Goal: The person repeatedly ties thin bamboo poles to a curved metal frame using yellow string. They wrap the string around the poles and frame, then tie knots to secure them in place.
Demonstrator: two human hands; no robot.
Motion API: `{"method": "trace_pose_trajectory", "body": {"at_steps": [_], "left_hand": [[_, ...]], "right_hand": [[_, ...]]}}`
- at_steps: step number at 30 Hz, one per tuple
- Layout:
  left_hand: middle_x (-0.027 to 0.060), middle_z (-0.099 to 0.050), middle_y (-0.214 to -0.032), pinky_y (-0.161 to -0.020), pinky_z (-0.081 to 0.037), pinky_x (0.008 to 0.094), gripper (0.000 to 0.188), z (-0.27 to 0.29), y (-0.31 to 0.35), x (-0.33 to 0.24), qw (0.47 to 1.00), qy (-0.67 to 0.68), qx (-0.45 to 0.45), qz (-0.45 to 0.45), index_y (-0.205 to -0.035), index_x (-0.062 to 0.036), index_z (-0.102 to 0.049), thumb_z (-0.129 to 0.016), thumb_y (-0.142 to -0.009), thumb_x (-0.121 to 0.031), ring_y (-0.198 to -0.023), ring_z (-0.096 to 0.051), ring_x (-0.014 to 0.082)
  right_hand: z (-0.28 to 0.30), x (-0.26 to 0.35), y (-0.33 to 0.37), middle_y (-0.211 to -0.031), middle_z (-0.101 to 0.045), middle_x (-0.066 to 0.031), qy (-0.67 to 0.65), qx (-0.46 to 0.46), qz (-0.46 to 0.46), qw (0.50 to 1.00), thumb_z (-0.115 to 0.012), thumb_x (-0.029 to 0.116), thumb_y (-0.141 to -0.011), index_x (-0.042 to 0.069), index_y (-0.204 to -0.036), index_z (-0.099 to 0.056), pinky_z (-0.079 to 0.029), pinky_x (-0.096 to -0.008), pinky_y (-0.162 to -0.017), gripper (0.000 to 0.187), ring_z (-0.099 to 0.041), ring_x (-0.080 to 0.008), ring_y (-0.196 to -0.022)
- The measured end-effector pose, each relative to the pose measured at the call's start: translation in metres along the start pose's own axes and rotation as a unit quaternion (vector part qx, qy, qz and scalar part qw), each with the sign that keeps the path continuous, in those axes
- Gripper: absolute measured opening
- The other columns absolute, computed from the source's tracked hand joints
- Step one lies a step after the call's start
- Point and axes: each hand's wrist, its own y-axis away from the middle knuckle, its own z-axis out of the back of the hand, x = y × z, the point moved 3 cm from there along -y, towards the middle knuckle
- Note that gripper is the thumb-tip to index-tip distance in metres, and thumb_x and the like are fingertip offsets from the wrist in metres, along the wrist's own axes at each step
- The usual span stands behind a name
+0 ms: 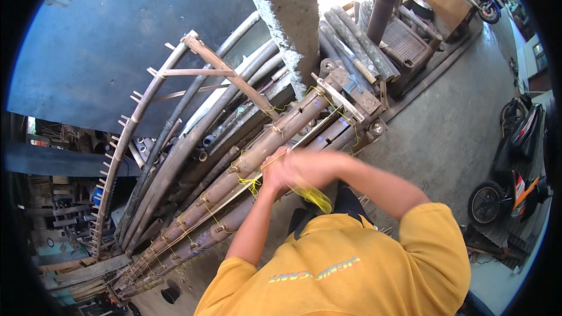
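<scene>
My left hand (pixel 273 168) is closed on thin yellow cord, right above a pair of long bamboo poles (pixel 252 157). Against it is my right hand (pixel 305 167), smeared by motion, so its fingers cannot be made out. A blurred loose hank of yellow cord (pixel 315 198) hangs just below the two hands. More of this cord lies in a tangle (pixel 250 184) beside my left wrist. Cord runs along the poles and is wound around short pegs stuck into them. At the far end, the poles meet a wooden block (pixel 358 96).
A curved bamboo frame (pixel 126 134) with pegs stands at the left, near more bent poles (pixel 193 123). Cut bamboo (pixel 351 41) is piled behind a rough concrete pillar (pixel 293 17). A motorbike (pixel 497 199) is parked at the right. A dark bucket (pixel 170 294) sits on the floor.
</scene>
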Motion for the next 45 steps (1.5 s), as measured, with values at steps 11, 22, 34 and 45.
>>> {"method": "trace_pose_trajectory", "body": {"at_steps": [11, 22, 34, 45], "left_hand": [[0.0008, -0.061, -0.068, -0.058, -0.044, 0.0275, 0.029, 0.055, -0.144, 0.006, 0.955, 0.251, -0.160, 0.005, -0.097, -0.0014, -0.069, -0.051, -0.104, -0.023, -0.059, -0.050, 0.0092], [0.0235, -0.070, -0.107, -0.092, -0.048, 0.0540, 0.029, -0.047, -0.113, -0.144, 0.996, -0.032, 0.083, -0.028, -0.112, -0.0060, -0.067, -0.062, -0.092, -0.027, -0.106, -0.065, 0.0407], [0.0168, -0.070, -0.102, -0.077, -0.048, 0.0441, 0.024, -0.099, -0.091, -0.147, 0.992, -0.071, -0.107, 0.017, -0.106, -0.0107, -0.065, -0.060, -0.095, -0.032, -0.094, -0.065, 0.0355], [0.0173, -0.071, -0.096, -0.089, -0.038, 0.0510, 0.028, -0.094, -0.091, -0.152, 0.986, 0.036, -0.140, -0.082, -0.099, -0.0054, -0.070, -0.053, -0.101, -0.027, -0.093, -0.064, 0.0372]], "right_hand": [[-0.084, -0.051, 0.133, -0.073, -0.061, -0.0221, 0.133, -0.094, -0.168, 0.972, -0.055, 0.031, -0.098, -0.001, -0.073, -0.060, -0.048, -0.0439, -0.066, 0.041, -0.062, -0.0389, -0.071], [0.005, -0.119, 0.237, -0.113, -0.060, -0.0009, -0.502, -0.598, -0.369, 0.504, -0.055, 0.023, -0.094, 0.012, -0.114, -0.062, -0.041, -0.0367, -0.089, 0.024, -0.053, -0.0145, -0.102], [0.081, 0.007, 0.037, -0.086, -0.062, -0.0138, 0.072, -0.128, -0.114, 0.983, -0.051, 0.029, -0.096, 0.013, -0.088, -0.068, -0.044, -0.0493, -0.090, 0.024, -0.060, -0.0316, -0.093], [0.181, -0.073, 0.050, -0.074, -0.065, -0.0192, -0.055, -0.005, -0.222, 0.973, -0.051, 0.034, -0.100, 0.002, -0.081, -0.063, -0.048, -0.0445, -0.069, 0.040, -0.066, -0.0344, -0.074]]}}
